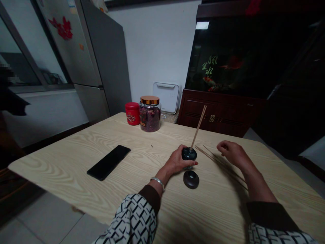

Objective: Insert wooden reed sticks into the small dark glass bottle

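My left hand (177, 162) is wrapped round a small dark round holder (189, 153) that stands on the wooden table (76, 162). A pair of thin incense sticks (198, 127) rises tilted out of the holder. Just in front of it lies a dark ring-shaped lid (191, 179). My right hand (232, 152) hovers to the right with its fingers curled loosely over several loose sticks (220, 164) lying on the table; whether it pinches one is unclear.
A black phone (109, 162) lies face down at the left. A red tin (132, 113) and a glass jar with a copper lid (150, 113) stand at the far edge. Behind are a fridge (101, 61), a white appliance (166, 97) and a fish tank (241, 61).
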Demonstrator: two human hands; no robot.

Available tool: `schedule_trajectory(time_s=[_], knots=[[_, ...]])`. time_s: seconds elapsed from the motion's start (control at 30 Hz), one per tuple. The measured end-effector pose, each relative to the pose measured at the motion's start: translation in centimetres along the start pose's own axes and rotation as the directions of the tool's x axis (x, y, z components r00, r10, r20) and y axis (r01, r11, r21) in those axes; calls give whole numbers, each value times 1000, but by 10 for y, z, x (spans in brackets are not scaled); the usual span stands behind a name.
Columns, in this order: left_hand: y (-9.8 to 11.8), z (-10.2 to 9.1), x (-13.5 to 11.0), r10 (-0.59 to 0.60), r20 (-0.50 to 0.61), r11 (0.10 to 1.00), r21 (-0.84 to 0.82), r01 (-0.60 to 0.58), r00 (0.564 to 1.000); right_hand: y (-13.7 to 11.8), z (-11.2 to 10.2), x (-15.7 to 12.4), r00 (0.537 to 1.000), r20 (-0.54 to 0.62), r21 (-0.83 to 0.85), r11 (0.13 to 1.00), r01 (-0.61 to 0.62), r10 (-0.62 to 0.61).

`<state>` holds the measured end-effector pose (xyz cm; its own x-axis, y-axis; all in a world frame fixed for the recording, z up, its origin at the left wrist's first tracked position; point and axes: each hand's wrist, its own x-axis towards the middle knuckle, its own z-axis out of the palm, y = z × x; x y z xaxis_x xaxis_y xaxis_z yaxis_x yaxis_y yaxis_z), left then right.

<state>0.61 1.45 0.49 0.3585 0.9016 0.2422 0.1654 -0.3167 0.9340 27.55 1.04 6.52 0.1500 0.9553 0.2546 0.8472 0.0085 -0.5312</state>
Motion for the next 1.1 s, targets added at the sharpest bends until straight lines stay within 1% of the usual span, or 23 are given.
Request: schedule_trajectory(time_s=[0.03,0.07,0.1,0.13,0.2,0.33,0.47,0.57,0.67,0.7,0.73,0.77,0.8,0.83,0.87,0.9,0.93,0.97,1.0,1.03,1.07,1.1], knots=[[0,0,0,1,-1,1000,-5,-1,1000,13,-2,1,997,57,-157,987,-36,45],[1,0,0,2,-3,1000,-8,-2,1000,24,-3,1,989,112,-297,953,-56,93],[1,0,-1,3,-4,1000,-10,-3,1000,32,-1,1,977,160,-392,917,-68,141],[1,-1,-1,3,-3,1000,-11,-4,1000,37,1,0,964,195,-455,887,-73,179],[1,0,-1,7,4,1000,-17,-7,1000,40,7,-3,949,221,-520,850,-82,226],[1,0,0,13,3,1000,-24,-13,1000,34,15,-6,948,207,-535,839,-97,241],[0,1,0,17,3,999,-29,-17,1000,30,17,-8,954,198,-524,847,-92,226],[0,1,0,16,-2,1000,-23,-16,1000,28,14,-8,964,170,-484,869,-99,204],[0,1,0,12,-4,1000,-14,-12,1000,22,3,-5,982,98,-414,904,-106,160],[0,0,0,16,-4,1000,-12,-16,1000,19,-2,-4,989,61,-386,916,-104,138],[0,0,0,21,-4,1000,-9,-21,1000,15,-8,-3,994,0,-334,937,-103,109],[0,0,0,25,-3,1000,-6,-25,1000,9,-14,-1,993,-90,-239,966,-98,79],[0,0,0,27,-2,1000,-4,-27,1000,2,-19,-1,976,-208,-88,993,-81,61],[0,0,0,26,-1,1000,-3,-26,1000,-6,-25,-1,940,-335,111,993,-36,71],[0,0,0,24,-2,1000,-3,-24,1000,-16,-29,-1,891,-441,329,943,44,112],[0,0,0,22,-2,1000,-5,-22,1000,-27,-32,-3,848,-502,521,843,138,171],[0,0,0,21,-2,1000,-6,-21,1000,-38,-34,-5,826,-518,657,721,220,220],[0,0,0,20,-1,1000,-6,-20,1000,-49,-35,-8,821,-513,745,605,281,249],[-1,0,0,20,0,1000,-5,-20,1000,-60,-35,-11,828,-499,795,516,319,256],[-1,0,0,22,0,1000,-4,-22,1000,-70,-33,-14,839,-485,820,460,340,246],[-1,0,0,24,0,1000,-2,-24,1000,-79,-30,-17,850,-476,831,433,349,227],[-1,0,0,26,-1,1000,-1,-26,1000,-86,-26,-19,858,-471,832,428,354,204]])
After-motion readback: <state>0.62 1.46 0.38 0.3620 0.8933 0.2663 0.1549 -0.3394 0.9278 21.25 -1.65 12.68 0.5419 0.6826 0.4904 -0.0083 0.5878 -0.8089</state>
